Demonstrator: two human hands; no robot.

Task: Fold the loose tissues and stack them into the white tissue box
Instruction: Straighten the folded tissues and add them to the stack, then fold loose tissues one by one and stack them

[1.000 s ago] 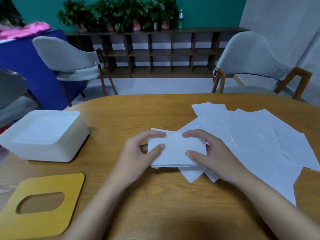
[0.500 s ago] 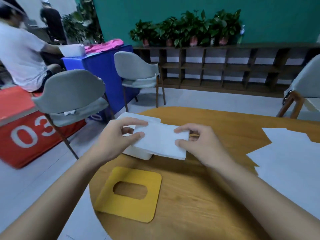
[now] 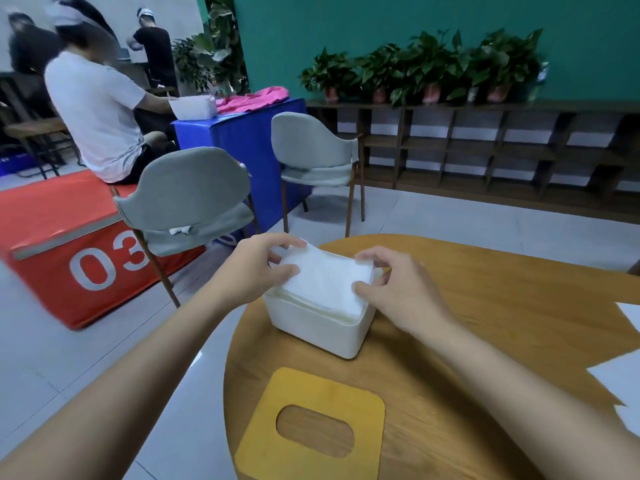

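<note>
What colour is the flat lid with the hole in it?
Yellow. The lid lies on the wooden table, clearest in the head view.

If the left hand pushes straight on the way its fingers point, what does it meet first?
The folded tissue the left hand pinches over the white tissue box; beyond that, probably the right hand.

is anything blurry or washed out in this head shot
Head view: the people at far left are smeared by blur; the left hand, right hand and white box are fairly sharp; the folded tissue is bright, with little surface detail; the wide lens slants the shelf uprights.
</note>
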